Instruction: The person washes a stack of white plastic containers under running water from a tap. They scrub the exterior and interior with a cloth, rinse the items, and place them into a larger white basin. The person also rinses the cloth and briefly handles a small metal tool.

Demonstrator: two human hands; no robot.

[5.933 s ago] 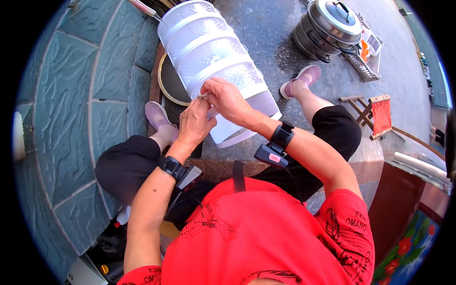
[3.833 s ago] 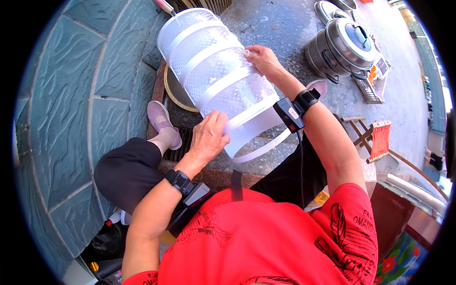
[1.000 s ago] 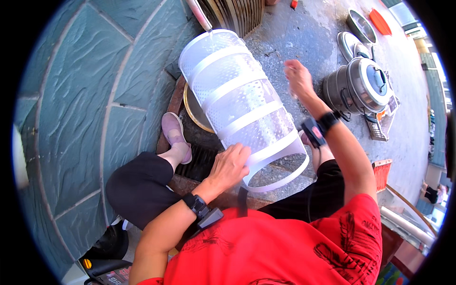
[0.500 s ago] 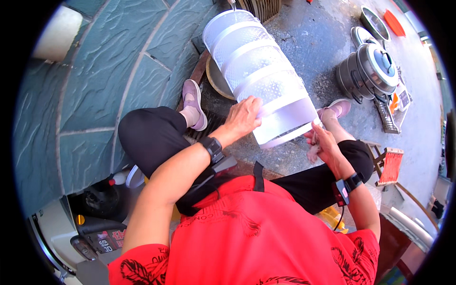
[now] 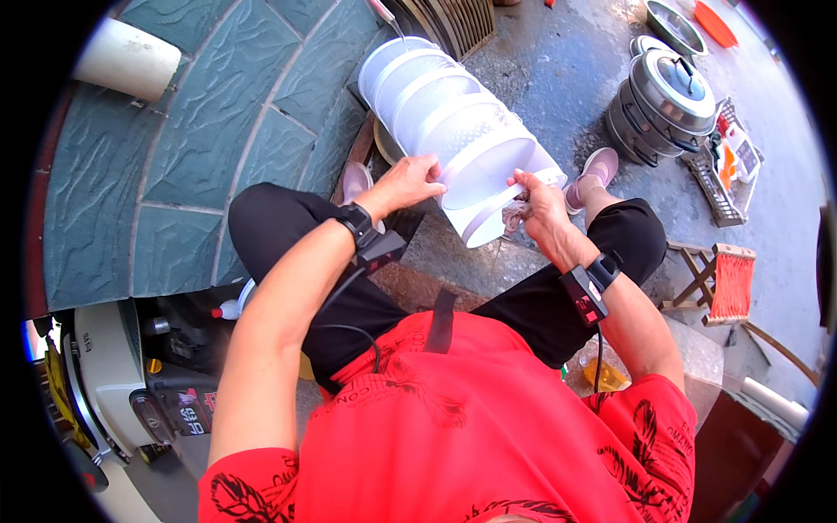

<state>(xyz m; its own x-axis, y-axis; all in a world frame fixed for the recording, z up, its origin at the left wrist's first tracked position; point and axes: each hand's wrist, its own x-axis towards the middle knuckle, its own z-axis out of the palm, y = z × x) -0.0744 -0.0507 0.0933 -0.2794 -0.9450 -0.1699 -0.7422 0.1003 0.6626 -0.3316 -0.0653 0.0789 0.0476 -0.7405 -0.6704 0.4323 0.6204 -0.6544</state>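
A white tiered cylinder with clear, dimpled walls and several white rings (image 5: 471, 109) lies tilted in front of me, its lowest tier open toward me. My left hand (image 5: 408, 185) is closed on the ring edge at its left side, thumb and fingertips pinching. At the right of the open tier, my right hand (image 5: 547, 209) grips the white rim with bent fingers. A crumpled pinkish-brown rag or scrubber (image 5: 515, 214) sticks out under that hand. The cylinder's far underside is hidden.
A steel steamer pot (image 5: 664, 109) stands at right beside a grey plastic basket (image 5: 719, 196). A folding stool with red cords (image 5: 731, 283) is nearer. Blue-green stone tiles (image 5: 183, 183) cover the left side. A slatted stack (image 5: 445, 26) stands behind the cylinder.
The cylinder has turned so its lowest tier opens more toward me. My right hand has moved left and up onto its rim; my left hand has shifted left along the edge.
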